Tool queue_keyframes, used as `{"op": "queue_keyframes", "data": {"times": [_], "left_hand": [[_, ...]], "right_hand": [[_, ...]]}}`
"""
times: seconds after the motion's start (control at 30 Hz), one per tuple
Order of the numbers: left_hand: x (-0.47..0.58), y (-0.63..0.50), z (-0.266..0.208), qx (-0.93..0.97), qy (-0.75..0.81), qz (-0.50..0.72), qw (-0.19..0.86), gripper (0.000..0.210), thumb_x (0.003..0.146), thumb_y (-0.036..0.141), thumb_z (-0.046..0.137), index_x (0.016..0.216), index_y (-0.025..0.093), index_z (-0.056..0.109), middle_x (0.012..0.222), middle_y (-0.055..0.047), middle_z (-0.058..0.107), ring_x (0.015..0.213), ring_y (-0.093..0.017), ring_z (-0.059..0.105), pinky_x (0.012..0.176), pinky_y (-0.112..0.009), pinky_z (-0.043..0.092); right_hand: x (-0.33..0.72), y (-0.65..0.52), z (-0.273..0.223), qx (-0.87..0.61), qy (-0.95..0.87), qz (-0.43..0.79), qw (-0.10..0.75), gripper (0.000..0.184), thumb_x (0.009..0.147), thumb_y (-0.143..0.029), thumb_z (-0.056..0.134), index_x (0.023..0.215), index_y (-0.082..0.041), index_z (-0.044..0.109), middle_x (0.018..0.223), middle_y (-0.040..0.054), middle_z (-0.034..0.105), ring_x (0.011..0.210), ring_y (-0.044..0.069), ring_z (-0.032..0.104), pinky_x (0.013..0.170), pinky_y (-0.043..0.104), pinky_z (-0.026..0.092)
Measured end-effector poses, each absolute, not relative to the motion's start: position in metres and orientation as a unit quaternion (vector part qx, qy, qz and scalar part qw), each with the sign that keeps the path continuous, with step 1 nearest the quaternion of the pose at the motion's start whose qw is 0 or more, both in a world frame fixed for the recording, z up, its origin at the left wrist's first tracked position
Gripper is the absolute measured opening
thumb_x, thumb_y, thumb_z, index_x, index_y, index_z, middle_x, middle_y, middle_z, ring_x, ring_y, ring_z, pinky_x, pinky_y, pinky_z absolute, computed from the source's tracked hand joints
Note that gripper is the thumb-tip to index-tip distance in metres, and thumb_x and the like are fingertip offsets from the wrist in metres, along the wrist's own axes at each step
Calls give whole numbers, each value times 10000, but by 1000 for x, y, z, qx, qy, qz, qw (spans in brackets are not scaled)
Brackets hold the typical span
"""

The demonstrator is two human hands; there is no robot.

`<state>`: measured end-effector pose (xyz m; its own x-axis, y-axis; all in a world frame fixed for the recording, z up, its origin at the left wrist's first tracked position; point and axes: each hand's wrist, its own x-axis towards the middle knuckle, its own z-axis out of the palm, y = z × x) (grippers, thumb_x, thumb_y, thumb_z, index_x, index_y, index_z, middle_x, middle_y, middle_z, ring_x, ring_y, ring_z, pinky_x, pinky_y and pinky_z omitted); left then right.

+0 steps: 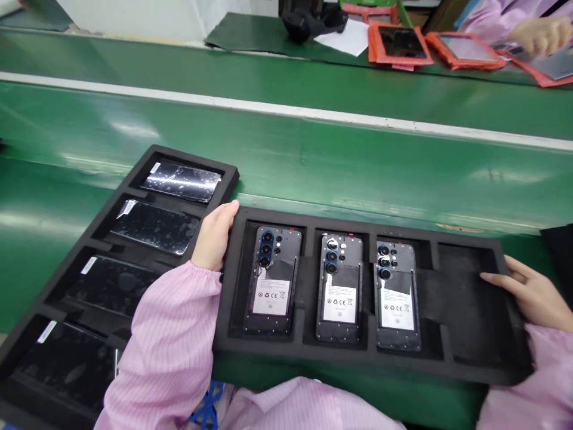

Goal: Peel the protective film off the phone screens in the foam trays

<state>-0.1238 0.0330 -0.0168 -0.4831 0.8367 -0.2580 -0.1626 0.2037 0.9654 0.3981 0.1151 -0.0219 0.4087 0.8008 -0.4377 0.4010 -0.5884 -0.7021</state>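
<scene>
Both my hands grip a black foam tray [308, 351] by its short ends. My left hand [215, 234] is closed on its left end, the thumb along the upper corner. At the opposite end my right hand [535, 291] holds on, thumb over the rim. Three phones without back covers lie in the tray, camera side up: a left one [271, 280], a middle one [339, 286] and a right one [397, 295]. The rightmost compartment [470, 304] holds no phone.
Another black foam tray [101, 218] lies at the left, with several glossy dark screen panels [154, 227]. Beyond a white-edged green ledge [286, 116] are orange-wrapped panels [398, 45], a white paper [344, 37] and a co-worker's hand [541, 36].
</scene>
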Motion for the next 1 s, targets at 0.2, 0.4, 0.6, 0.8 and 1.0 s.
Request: {"op": "queue_keyframes", "data": {"times": [0.2,0.4,0.6,0.8,1.0], "left_hand": [[-128,41,-30,296,709,519,375,340,812,502,587,732,173,617,679,12,587,663,-141,508,611,-222,385],[-130,45,-44,292,727,488,386,435,778,589,593,687,164,602,664,-15,615,688,-183,549,627,-250,393],[-134,46,-52,302,726,476,393,526,776,655,568,814,142,679,745,-63,673,790,-232,606,689,-277,426],[-134,46,-54,311,730,466,391,589,761,701,562,841,132,693,788,-86,690,833,-251,613,724,-294,438],[-132,44,-47,326,736,446,392,627,757,726,547,898,131,686,909,-99,709,884,-257,628,782,-310,450]], "right_hand": [[387,114,-16,-807,-363,385,263,815,265,-242,800,1068,-262,662,753,-22,675,633,164,599,444,116,511],[386,112,-15,-804,-374,378,266,771,277,-239,797,1040,-258,687,814,-16,696,650,167,612,447,127,516],[382,112,-13,-810,-375,373,253,786,280,-258,789,1059,-256,684,787,-17,686,634,164,598,431,128,503],[377,110,-9,-808,-377,376,253,769,282,-262,785,1043,-254,679,776,-17,668,648,164,587,436,129,500],[378,113,-11,-787,-397,387,270,655,302,-238,785,946,-243,664,721,-12,642,630,149,571,431,112,480]]}}
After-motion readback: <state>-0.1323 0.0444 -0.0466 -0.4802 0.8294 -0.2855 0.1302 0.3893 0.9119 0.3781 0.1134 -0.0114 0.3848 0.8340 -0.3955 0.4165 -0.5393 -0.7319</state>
